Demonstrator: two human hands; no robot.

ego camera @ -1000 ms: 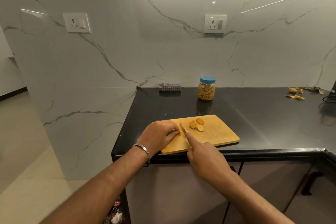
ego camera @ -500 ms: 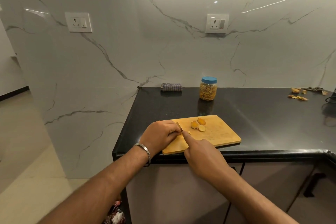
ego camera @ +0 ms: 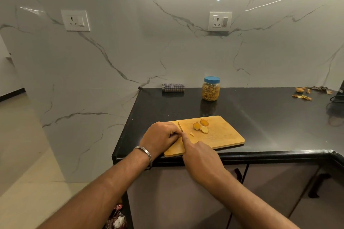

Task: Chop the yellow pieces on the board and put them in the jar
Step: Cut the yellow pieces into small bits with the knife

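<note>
Chopping is at an early stage: three yellow pieces (ego camera: 201, 126) and one small cut chip (ego camera: 191, 134) lie on my board (ego camera: 221, 135); the jar (ego camera: 211, 88), lid on and already part-filled, stands behind it on the desk (ego camera: 270, 117). My left hand (ego camera: 161, 135) curls its grip round something hidden. My right hand (ego camera: 201, 156), grip closed, holds the knife (ego camera: 180, 127), forefinger along the blade.
</note>
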